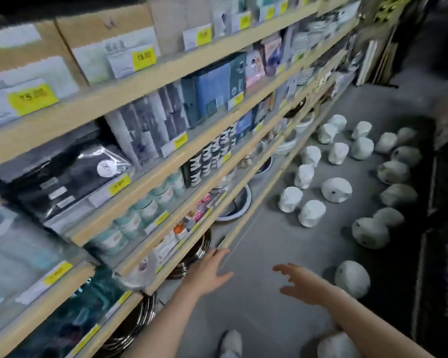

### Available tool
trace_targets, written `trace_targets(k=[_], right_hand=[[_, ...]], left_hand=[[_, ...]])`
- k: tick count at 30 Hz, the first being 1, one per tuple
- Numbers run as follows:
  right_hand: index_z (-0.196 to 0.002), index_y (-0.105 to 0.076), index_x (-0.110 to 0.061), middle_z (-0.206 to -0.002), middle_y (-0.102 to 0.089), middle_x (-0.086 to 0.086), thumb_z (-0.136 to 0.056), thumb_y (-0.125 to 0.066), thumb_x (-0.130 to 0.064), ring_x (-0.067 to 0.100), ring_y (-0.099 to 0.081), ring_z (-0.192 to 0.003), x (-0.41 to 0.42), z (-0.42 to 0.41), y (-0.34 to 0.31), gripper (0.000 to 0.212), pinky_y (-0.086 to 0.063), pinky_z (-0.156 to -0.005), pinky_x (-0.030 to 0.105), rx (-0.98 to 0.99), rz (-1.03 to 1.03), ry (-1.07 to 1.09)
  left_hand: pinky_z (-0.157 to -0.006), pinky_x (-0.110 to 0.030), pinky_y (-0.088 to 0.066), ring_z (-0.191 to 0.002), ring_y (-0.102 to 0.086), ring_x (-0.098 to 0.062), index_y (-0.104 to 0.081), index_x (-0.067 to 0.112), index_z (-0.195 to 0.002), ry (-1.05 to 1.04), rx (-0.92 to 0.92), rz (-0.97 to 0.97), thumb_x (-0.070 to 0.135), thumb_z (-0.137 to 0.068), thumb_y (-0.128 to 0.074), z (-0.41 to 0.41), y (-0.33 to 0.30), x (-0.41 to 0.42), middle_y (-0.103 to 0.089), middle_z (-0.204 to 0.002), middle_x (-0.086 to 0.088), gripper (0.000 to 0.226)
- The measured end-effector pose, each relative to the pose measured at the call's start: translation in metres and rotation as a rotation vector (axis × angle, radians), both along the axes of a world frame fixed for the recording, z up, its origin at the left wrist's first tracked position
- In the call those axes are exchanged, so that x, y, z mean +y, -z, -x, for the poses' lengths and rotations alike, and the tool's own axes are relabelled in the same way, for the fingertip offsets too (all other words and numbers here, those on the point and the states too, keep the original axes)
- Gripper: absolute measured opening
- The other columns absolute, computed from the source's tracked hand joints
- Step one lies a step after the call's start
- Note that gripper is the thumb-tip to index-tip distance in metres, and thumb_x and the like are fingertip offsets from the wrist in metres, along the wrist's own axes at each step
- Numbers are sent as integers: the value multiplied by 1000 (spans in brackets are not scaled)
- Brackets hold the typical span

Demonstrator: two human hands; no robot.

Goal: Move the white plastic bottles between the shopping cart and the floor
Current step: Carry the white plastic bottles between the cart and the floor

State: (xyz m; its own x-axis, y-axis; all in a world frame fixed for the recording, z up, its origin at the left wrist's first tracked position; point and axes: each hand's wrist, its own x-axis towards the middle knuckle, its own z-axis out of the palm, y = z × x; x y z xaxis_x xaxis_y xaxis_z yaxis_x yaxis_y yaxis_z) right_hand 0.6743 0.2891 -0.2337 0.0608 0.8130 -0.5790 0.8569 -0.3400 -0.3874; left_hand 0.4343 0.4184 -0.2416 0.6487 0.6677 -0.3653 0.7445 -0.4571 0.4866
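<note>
Several white plastic bottles [312, 212] stand on the grey floor [264, 244] in loose rows running from near to far on the right. One bottle [352, 279] stands just right of my right hand, another [334, 346] at the bottom edge under my right forearm. My left hand [211, 270] is open with fingers spread, low beside the bottom shelf edge. My right hand [299, 284] is open too, fingers apart, holding nothing. No shopping cart is in view.
A tall wooden shelf unit [150, 174] packed with boxed and wrapped goods fills the left side. Metal bowls [192, 254] sit on its lowest level. Dark rugs and goods [445, 228] line the right edge. My shoe [230, 343] shows at the bottom.
</note>
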Motion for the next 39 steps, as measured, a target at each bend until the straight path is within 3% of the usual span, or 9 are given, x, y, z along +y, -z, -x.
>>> trace_targets(k=[5,11,16,21,25,29,32,36,39], right_hand=[[-142,-32,-30,-138,-44,1,-91,-59,-31,15,-54,-116,39,-74,10,57,-43,-98,27,43,23,271],[-142,-30,-31,-136,-42,-1,-90,-60,-31,18,-48,-123,40,-167,35,61,-35,-98,24,48,-42,532],[-143,-30,-35,-141,-37,0,-88,-61,-36,16,-49,-120,14,-245,76,63,-39,-95,25,58,-74,785],[-144,-22,-40,-148,-27,1,-86,-61,-43,20,-38,-131,-12,-308,132,70,-38,-102,28,8,-43,974],[-145,-17,-43,-154,-19,4,-85,-60,-49,22,-29,-138,-24,-346,220,74,-35,-108,31,-75,-40,1118],[-147,-11,-42,-157,-7,6,-83,-59,-54,24,-17,-143,-37,-365,349,81,-21,-115,41,-183,55,1201],[-147,-7,-44,-157,1,7,-81,-60,-55,25,-9,-144,-50,-375,455,85,-16,-116,47,-255,53,1270],[-143,-2,-52,-156,10,8,-77,-65,-55,31,-8,-144,-70,-384,573,91,-26,-112,48,-301,-59,1353],[-138,-10,-58,-155,4,9,-72,-73,-47,30,-16,-141,-76,-382,634,92,-35,-110,43,-327,-285,1436]], left_hand=[[-103,-29,-37,-132,-40,-18,-30,32,-144,144,30,9,48,-87,-57,-92,2,82,-33,-148,3,64],[-103,-35,-38,-132,-40,-18,-27,35,-144,439,74,-10,47,-89,-54,-224,21,135,-31,-146,6,62],[-102,-32,-38,-132,-39,-18,-23,34,-147,635,85,-22,46,-90,-54,-360,56,149,-30,-147,4,65],[-100,-32,-36,-134,-34,-15,-18,37,-147,840,81,-53,43,-93,-51,-482,100,142,-24,-146,10,64],[-100,-34,-40,-130,-36,-16,-21,36,-147,1031,10,-81,46,-91,-53,-563,192,130,-32,-140,7,65],[-100,-42,-42,-128,-40,-24,-24,31,-148,1311,-5,-100,46,-88,-54,-623,339,107,-35,-141,-3,69],[-108,-40,-33,-139,-26,-25,-14,33,-150,1495,-21,-138,44,-91,-55,-660,449,81,-22,-153,-7,73],[-113,-44,-24,-146,-4,-28,-5,38,-149,1702,-161,-184,40,-87,-63,-710,563,46,0,-159,-12,85],[-116,-49,-18,-146,7,-32,3,52,-144,1734,-250,-140,48,-79,-69,-737,634,22,10,-158,-14,97]])
